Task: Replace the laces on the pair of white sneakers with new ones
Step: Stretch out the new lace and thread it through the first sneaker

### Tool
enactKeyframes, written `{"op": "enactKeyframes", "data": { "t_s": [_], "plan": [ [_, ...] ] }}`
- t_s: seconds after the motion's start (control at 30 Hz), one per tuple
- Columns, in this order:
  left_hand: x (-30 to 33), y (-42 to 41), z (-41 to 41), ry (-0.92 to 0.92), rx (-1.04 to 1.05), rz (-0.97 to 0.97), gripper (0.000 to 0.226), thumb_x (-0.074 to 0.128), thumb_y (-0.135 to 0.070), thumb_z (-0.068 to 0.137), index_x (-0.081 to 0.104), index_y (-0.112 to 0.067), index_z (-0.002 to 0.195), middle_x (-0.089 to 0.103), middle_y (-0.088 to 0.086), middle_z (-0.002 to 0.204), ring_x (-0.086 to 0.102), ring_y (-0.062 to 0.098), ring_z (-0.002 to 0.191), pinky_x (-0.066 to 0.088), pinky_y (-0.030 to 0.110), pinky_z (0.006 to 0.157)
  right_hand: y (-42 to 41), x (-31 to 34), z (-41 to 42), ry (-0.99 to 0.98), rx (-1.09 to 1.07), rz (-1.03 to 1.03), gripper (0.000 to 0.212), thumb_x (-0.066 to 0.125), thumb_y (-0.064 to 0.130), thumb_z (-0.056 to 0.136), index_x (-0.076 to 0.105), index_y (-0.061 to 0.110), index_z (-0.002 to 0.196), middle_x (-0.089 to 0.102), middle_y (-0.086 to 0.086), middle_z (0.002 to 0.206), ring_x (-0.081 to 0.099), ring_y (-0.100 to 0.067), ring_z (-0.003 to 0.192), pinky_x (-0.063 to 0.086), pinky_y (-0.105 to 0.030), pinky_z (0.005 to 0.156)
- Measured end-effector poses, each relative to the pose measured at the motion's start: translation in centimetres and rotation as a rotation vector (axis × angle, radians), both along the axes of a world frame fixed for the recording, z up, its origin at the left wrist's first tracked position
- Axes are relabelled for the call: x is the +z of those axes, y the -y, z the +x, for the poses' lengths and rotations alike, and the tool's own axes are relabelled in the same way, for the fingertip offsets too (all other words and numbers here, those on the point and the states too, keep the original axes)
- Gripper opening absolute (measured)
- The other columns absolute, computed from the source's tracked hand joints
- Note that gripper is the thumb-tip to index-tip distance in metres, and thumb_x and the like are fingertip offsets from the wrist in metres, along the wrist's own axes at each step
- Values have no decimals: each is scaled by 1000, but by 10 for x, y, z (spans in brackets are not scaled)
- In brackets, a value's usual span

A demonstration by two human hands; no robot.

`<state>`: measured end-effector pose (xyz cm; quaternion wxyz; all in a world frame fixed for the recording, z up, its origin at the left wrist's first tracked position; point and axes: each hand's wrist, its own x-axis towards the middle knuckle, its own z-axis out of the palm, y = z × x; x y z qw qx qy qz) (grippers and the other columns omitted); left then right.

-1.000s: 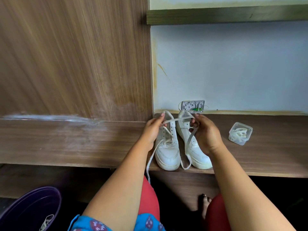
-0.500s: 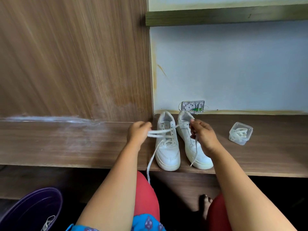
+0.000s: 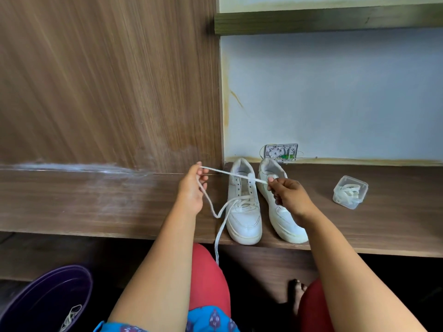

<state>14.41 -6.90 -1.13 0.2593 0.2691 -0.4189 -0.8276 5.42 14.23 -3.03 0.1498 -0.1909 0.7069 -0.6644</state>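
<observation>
Two white sneakers are standing side by side on the wooden tabletop, toes toward the person, and the work is going on at the left sneaker. The left hand is pinching the white lace between thumb and curled fingers, and the right hand is pinching the other end of the same stretch in the same way, so both hands are closed on the lace. Half a second ago the hands were closer together, with the lace doubled between them; now they are pulled further apart, and one straight length is running across the upper eyelets of the left sneaker. From the left hand the lace is dropping in a loop to the lowest eyelets, and its other tail is hanging over the tabletop edge. I judge that the person is drawing the lace through and making the slack even, so only the bottom of this shoe is laced. The right sneaker is showing no lace, so it is probably waiting for its turn. A small clear plastic box with another coiled lace inside is lying well apart on the right, and a purple bucket below on the left is holding what looks like an old lace
</observation>
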Motion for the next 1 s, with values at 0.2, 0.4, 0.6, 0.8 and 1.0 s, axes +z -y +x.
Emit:
{"op": "enactKeyframes", "data": {
  "t_s": [0.2,0.4,0.6,0.8,1.0],
  "plan": [
    [-19,17,6,365,-24,-364,37,77,-51,73,59,-19,78,57,-6,73,48,10,65,40,26,66,9,2,4,268,33,-395,6,59,7,92,63,11,94,62,-2,65,50,-7,53,46,-15,53],
    [-50,45,10,793,-184,-955,27,76,-20,80,51,-14,70,60,8,81,54,22,76,43,27,68,-2,12,-9,695,73,-1037,23,82,6,60,72,8,81,72,-2,80,69,-5,70,57,-17,63],
    [-46,49,2,708,70,-562,8,57,-11,94,57,-2,94,62,15,93,69,32,71,60,45,74,11,2,-9,492,-19,-651,14,53,11,95,65,5,91,69,-5,79,66,-7,65,55,-17,61],
    [18,-69,-12,-114,-752,-191,22,42,7,96,59,0,108,73,12,93,72,21,85,58,27,81,11,3,-14,103,-309,-469,25,52,19,99,60,14,76,60,5,65,51,-9,61,42,-22,59],
    [-6,-55,-32,139,-670,-526,23,58,5,90,61,-13,104,68,6,101,68,13,79,56,20,70,-7,-5,-37,-174,-641,-233,26,57,35,93,60,22,71,62,4,63,54,-11,60,48,-36,68]
  ]
}}
